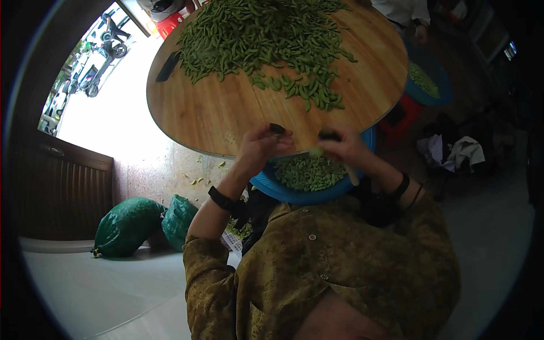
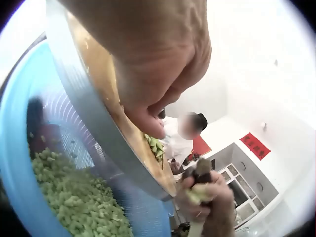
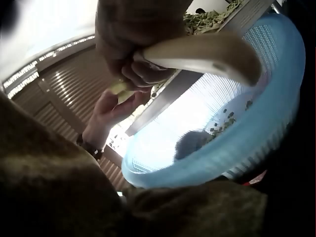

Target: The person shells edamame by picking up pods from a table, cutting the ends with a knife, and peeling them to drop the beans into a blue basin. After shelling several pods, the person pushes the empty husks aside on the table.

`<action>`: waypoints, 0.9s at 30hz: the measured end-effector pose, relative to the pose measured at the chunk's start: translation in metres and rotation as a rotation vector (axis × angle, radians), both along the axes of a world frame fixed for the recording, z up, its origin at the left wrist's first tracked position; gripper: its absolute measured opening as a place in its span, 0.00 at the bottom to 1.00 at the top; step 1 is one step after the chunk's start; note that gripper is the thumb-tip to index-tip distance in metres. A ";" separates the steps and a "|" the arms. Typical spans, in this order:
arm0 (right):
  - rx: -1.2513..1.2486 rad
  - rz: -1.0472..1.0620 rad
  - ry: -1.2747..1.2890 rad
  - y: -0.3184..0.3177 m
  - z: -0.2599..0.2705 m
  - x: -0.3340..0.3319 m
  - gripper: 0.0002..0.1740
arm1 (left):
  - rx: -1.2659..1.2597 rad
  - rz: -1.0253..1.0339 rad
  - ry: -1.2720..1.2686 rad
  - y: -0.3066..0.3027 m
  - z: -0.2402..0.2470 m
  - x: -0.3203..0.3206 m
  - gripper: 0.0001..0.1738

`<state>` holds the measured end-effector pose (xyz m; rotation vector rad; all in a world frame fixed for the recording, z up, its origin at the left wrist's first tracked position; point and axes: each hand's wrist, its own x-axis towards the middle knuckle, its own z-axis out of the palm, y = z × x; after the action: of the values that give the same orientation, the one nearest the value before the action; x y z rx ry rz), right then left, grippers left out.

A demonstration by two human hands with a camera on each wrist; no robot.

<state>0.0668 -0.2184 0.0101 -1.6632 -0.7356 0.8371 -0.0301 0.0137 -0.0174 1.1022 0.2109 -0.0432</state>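
Note:
My right hand (image 1: 344,148) grips a tool by its pale, slightly curved handle (image 3: 207,53); its working end is hidden in the hand. A green bean pod (image 3: 119,88) shows at the same hand's fingertips, blurred in the head view. Opposite it, my left hand (image 1: 265,146) hovers at the table's near edge with fingers loosely bent and nothing visible between them. Both hands wear dark finger covers. Below them stands a blue basin (image 1: 294,198) holding shelled green beans (image 2: 74,192). A large heap of bean pods (image 1: 255,39) covers the far part of the round wooden table (image 1: 198,119).
A dark flat object (image 1: 168,67) lies on the table's left. Green sacks (image 1: 129,226) stand on the floor at left, near scattered pods. Another blue basin (image 1: 441,93) with beans is at right, beside a red stool (image 1: 399,119). Another person (image 1: 399,11) sits across the table.

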 end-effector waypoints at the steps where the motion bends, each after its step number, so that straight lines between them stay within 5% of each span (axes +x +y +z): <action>1: 0.131 -0.124 0.096 0.002 0.009 0.005 0.09 | 0.058 0.016 -0.035 -0.002 -0.002 0.000 0.12; 6: 0.424 -0.269 0.063 0.046 0.047 -0.013 0.08 | 0.204 -0.004 -0.045 -0.014 0.002 0.001 0.11; 8: 0.364 0.127 0.084 0.056 0.061 -0.024 0.08 | 0.341 0.077 -0.130 -0.019 0.002 -0.003 0.12; 9: 0.367 0.120 0.078 0.054 0.058 -0.018 0.08 | 0.345 0.069 -0.135 -0.017 0.003 -0.003 0.12; 14: 0.142 0.057 0.242 0.035 0.024 0.000 0.09 | 0.041 0.074 0.063 -0.006 -0.003 0.000 0.10; 21: 0.089 -0.032 0.149 0.033 -0.010 0.003 0.08 | -0.054 0.034 -0.024 -0.027 0.008 0.005 0.06; 23: 0.145 -0.041 0.110 0.032 -0.008 0.000 0.08 | 0.227 0.020 -0.033 -0.032 0.014 0.003 0.08; 27: 0.143 -0.044 0.108 0.031 -0.015 0.002 0.09 | 0.295 -0.015 -0.040 -0.034 0.007 0.004 0.09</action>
<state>0.0686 -0.1875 -0.0045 -1.4899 -0.6665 0.8178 -0.0263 -0.0203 -0.0101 1.3974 0.1765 -0.0026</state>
